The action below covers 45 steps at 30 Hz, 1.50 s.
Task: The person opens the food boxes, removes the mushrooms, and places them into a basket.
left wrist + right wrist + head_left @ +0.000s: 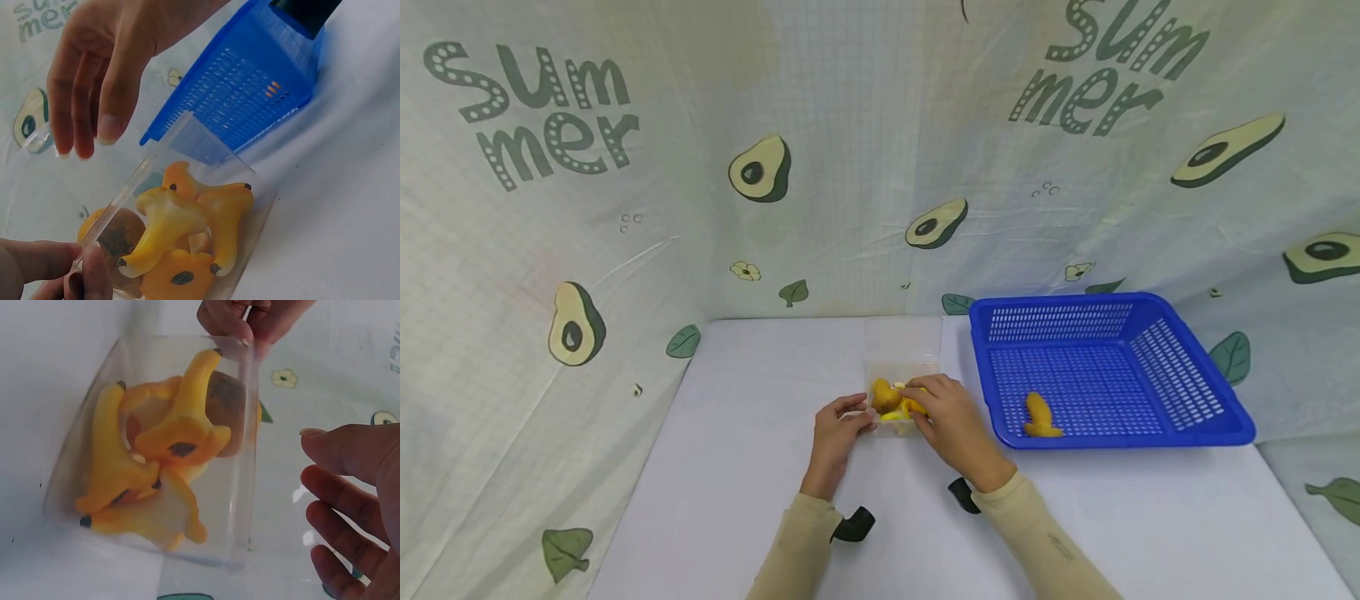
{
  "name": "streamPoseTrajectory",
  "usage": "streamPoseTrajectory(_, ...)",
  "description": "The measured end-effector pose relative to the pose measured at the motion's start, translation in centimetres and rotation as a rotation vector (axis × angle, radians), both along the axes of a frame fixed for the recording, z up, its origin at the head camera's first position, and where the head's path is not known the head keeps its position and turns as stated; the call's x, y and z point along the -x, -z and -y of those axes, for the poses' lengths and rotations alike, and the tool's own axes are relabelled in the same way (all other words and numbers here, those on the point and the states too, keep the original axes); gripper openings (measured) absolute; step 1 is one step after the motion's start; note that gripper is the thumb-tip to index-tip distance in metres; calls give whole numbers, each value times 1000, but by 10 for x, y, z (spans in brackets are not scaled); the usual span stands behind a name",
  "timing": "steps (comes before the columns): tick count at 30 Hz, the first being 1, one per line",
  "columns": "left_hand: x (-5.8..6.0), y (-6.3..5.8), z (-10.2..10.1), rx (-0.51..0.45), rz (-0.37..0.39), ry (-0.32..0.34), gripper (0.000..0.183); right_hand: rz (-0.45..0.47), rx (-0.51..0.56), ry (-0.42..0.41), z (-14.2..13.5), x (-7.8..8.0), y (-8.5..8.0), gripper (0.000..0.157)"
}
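Pale cloth [842, 75] printed with avocados, leaves and the word "summer" hangs behind and beside a white-covered table [737, 467] on my head feed. Near the middle I have a clear box [231, 506], with a transparent flap [902, 340] behind it. Inside lie several yellow-orange trumpet-shaped pieces [169, 219] with dark spots, heaped on one another, and a rounder brown-tinged piece [122, 234] toward the left side.

My left hand [835, 440] pinches the box's rim at its left side, so that grip is grasping the box. My right hand [958, 427] hovers by the box's right side; the right wrist view shows its fingers apart and clear of the wall, that grip released and holding nothing.

Off to the right I see a blue mesh basket [1120, 440], with one yellow piece [1039, 412] lying near its front left corner. Beige sleeves [1041, 537] cover both forearms.
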<state>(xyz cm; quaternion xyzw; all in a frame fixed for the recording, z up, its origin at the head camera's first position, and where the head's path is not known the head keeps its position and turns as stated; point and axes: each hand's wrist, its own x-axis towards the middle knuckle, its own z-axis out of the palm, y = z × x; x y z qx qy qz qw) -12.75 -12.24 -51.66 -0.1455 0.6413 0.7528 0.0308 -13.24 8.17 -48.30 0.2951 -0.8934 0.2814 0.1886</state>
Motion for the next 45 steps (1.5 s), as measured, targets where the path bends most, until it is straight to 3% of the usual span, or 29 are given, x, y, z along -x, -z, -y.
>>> streamPoseTrajectory(21,-1,1,2,-7,-15,25,40,62,12,-25,23,20,17,30)
streamPoseTrajectory(27,-1,0,2,-11,-19,24,40,88,-3,-27,26,25,18,23)
streamPoseTrajectory(45,0,2,2,6,-19,26,40,158,-39,-28,23,29,16,22)
